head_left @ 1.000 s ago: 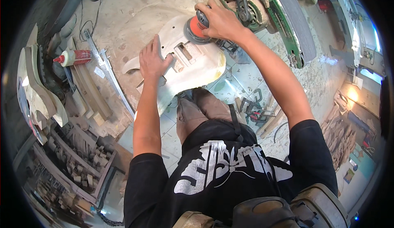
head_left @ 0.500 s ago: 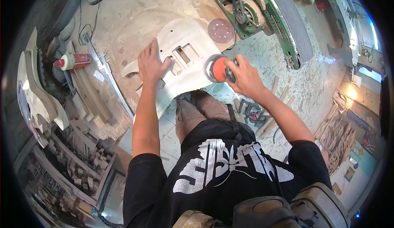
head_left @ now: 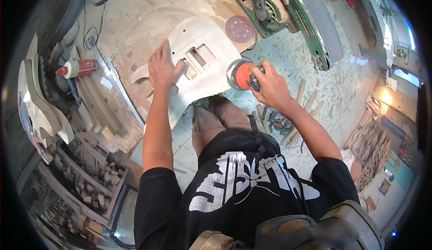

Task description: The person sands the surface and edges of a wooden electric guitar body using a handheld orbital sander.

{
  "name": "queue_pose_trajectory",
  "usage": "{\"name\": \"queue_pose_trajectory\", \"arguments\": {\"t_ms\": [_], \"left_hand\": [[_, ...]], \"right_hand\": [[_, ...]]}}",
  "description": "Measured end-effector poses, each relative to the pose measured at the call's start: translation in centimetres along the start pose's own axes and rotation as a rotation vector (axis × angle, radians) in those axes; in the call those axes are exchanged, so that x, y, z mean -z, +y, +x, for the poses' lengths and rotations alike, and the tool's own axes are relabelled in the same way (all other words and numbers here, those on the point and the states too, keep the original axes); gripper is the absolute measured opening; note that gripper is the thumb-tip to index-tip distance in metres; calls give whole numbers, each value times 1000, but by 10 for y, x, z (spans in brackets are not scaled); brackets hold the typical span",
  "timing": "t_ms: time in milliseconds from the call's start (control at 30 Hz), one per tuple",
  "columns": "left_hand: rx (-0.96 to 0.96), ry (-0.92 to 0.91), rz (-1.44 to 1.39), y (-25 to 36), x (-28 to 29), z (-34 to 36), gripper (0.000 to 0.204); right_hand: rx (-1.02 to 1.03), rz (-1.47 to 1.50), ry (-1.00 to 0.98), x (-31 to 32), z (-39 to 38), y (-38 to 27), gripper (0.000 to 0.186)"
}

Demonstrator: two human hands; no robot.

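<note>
A pale wooden electric-guitar body with routed cavities lies on the workbench in front of me. My left hand rests flat on its left part, fingers stretched out and thumb apart, next to the cavities. My right hand is wrapped round an orange and black random orbital sander. The sander's pad is at the right edge of the guitar body; whether it touches the wood I cannot tell. A round brown sanding disc with holes lies just beyond the body.
A green belt-sanding machine stands at the far right. On the left are a glue bottle, a metal caliper, wood strips and curved wooden pieces. Offcuts fill a rack at lower left. Wood strips lie on the floor.
The sander has shifted slightly right along the guitar body's edge with my right hand. My left hand keeps its place on the body. The whole view has moved a little.
</note>
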State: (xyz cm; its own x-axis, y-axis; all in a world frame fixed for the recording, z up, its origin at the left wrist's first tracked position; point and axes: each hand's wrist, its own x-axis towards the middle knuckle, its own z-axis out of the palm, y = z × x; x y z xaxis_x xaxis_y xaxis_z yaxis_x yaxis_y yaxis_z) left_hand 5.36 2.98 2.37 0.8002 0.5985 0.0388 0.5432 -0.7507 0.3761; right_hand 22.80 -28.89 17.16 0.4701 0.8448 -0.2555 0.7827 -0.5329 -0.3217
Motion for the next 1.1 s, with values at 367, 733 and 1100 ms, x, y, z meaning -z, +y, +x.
{"name": "queue_pose_trajectory", "arguments": {"t_ms": [367, 733, 1100], "left_hand": [[12, -7, -15, 4, 2, 1, 96], [1, 5, -37, 5, 1, 1, 98], [-15, 26, -27, 4, 1, 1, 97]], "right_hand": [[-48, 27, 0, 3, 5, 9, 64], [-63, -1, 10, 8, 6, 22, 63], [-35, -13, 6, 8, 4, 23, 64]]}}
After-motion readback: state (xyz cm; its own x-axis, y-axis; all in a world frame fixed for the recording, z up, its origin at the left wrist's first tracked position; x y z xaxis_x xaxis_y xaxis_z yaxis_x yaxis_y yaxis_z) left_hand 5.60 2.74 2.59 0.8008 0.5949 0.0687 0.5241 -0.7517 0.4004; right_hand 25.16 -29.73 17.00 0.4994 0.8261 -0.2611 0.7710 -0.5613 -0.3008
